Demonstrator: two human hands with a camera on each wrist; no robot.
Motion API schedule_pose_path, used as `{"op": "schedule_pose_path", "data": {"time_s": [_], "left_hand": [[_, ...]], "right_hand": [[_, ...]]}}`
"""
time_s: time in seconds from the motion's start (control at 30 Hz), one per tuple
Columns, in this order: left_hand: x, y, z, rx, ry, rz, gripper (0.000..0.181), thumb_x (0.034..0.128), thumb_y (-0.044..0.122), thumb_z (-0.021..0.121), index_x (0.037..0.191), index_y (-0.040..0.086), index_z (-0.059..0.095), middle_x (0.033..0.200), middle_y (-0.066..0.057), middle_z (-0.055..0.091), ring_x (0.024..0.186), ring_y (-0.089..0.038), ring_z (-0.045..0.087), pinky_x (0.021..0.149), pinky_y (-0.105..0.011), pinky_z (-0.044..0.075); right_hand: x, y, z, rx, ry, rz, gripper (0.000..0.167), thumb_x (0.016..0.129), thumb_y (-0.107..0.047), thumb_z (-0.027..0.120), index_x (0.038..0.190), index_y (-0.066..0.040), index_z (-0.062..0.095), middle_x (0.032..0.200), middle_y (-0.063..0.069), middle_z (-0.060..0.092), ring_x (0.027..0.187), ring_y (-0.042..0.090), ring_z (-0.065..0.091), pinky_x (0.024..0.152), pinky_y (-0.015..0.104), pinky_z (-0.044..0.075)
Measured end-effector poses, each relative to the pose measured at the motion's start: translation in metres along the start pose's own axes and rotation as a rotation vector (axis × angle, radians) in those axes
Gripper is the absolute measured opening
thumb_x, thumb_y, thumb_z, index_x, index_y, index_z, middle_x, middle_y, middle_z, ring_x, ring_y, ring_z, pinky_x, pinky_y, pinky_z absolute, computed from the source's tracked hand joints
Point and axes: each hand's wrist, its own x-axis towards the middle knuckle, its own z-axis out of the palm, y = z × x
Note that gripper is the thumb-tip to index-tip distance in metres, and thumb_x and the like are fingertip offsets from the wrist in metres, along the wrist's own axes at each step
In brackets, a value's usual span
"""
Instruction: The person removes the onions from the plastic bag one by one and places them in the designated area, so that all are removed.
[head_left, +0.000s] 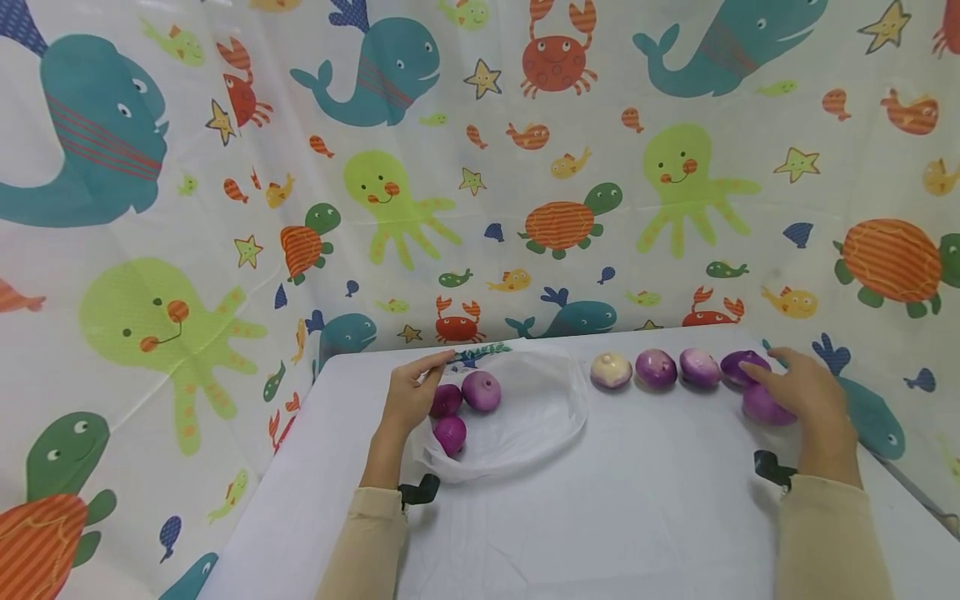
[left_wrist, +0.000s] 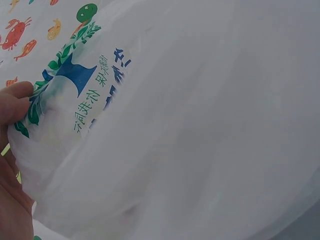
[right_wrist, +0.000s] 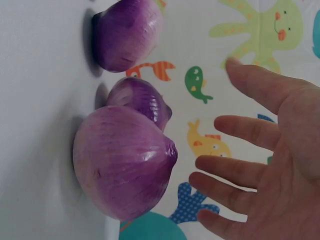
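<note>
My left hand [head_left: 408, 397] pinches the edge of a white plastic bag [head_left: 536, 417]; in the left wrist view the thumb and fingers [left_wrist: 18, 102] hold the bag [left_wrist: 200, 120] near its green and blue print. Three purple onions lie in the bag, one of them a larger onion [head_left: 482, 391]. My right hand [head_left: 813, 400], fingers spread, is over the right end of an onion row, by the nearest onion [head_left: 765, 406]. In the right wrist view that onion [right_wrist: 125, 162] stands apart from the hand [right_wrist: 260, 155], which holds nothing.
Along the table's back lie a pale onion [head_left: 611, 371] and purple onions [head_left: 656, 370], [head_left: 700, 368], with a darker onion [head_left: 742, 367] behind the nearest one. A sea-animal patterned curtain [head_left: 450, 208] hangs behind and to the left of the white table [head_left: 600, 517].
</note>
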Motion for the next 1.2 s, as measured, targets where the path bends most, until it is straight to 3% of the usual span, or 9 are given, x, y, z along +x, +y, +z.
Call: {"op": "schedule_pose_path", "data": {"time_s": [0.23, 0.53, 0.83, 1.07, 1.2], "left_hand": [[0.0, -0.001, 0.0, -0.004, -0.003, 0.004, 0.028, 0.1022, -0.005, 0.058, 0.126, -0.002, 0.072, 0.129, -0.017, 0.073, 0.13, -0.035, 0.065, 0.11, -0.046, 0.051], [0.0, -0.001, -0.001, -0.01, 0.004, 0.016, 0.029, 0.1018, -0.006, 0.057, 0.126, -0.001, 0.073, 0.128, -0.017, 0.073, 0.128, -0.034, 0.066, 0.109, -0.045, 0.052], [0.001, -0.002, -0.002, -0.018, -0.002, 0.033, 0.029, 0.1016, -0.007, 0.057, 0.126, -0.002, 0.073, 0.128, -0.018, 0.073, 0.128, -0.037, 0.066, 0.11, -0.052, 0.052], [0.007, -0.032, 0.004, 0.008, -0.007, 0.017, 0.03, 0.1027, -0.005, 0.057, 0.127, 0.001, 0.073, 0.13, -0.017, 0.072, 0.13, -0.036, 0.065, 0.11, -0.052, 0.051], [0.007, -0.038, 0.004, 0.01, -0.004, 0.031, 0.03, 0.1032, -0.001, 0.059, 0.128, 0.007, 0.074, 0.13, -0.011, 0.073, 0.129, -0.029, 0.066, 0.11, -0.045, 0.053]], "right_hand": [[0.001, -0.016, 0.008, 0.041, 0.106, -0.125, 0.103, 0.096, -0.079, 0.041, 0.163, -0.003, 0.024, 0.157, 0.044, 0.023, 0.14, 0.07, 0.021, 0.1, 0.089, 0.028], [0.001, -0.046, 0.026, 0.085, 0.139, -0.247, 0.094, 0.099, -0.071, 0.047, 0.164, -0.006, 0.025, 0.159, 0.041, 0.026, 0.144, 0.066, 0.022, 0.107, 0.086, 0.025], [0.004, -0.078, 0.043, 0.113, 0.182, -0.377, 0.085, 0.101, -0.063, 0.052, 0.159, -0.003, 0.036, 0.156, 0.036, 0.037, 0.136, 0.058, 0.041, 0.105, 0.079, 0.04], [-0.001, -0.111, 0.059, 0.114, 0.22, -0.483, 0.073, 0.102, -0.055, 0.059, 0.155, -0.006, 0.045, 0.159, 0.028, 0.041, 0.148, 0.054, 0.031, 0.118, 0.076, 0.027], [-0.005, -0.128, 0.07, 0.135, 0.21, -0.531, 0.07, 0.101, -0.052, 0.062, 0.153, -0.007, 0.048, 0.159, 0.026, 0.042, 0.149, 0.052, 0.033, 0.118, 0.075, 0.028]]}}
